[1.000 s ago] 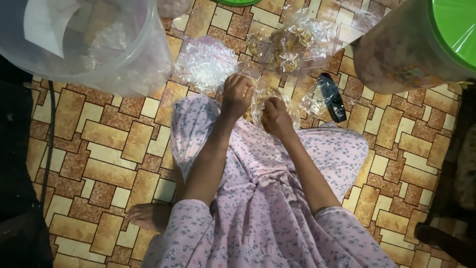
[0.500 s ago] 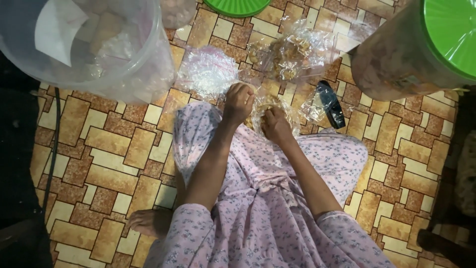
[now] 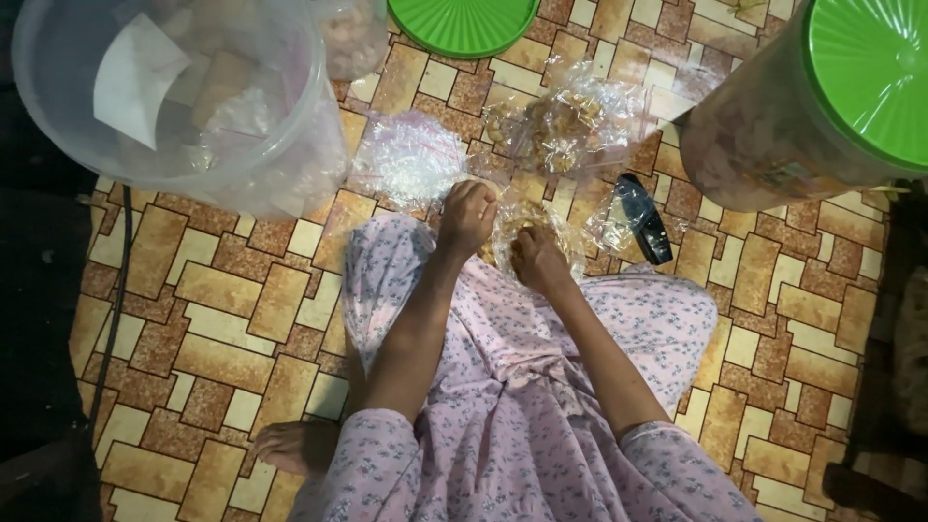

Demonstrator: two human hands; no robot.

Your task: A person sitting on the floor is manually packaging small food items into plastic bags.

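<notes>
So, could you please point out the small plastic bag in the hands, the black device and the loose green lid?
small plastic bag (image 3: pixel 505 229), head view, its crinkled top.
black device (image 3: pixel 646 220), head view, mid-body.
green lid (image 3: pixel 462 21), head view, ribbed face.

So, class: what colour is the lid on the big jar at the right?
Bright green lid, seen in the head view.

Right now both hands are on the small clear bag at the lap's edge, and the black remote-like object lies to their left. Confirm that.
Not quite. The head view shows the black remote-like object to the right of the hands, not the left. The left hand and right hand are indeed on the small clear bag.
</notes>
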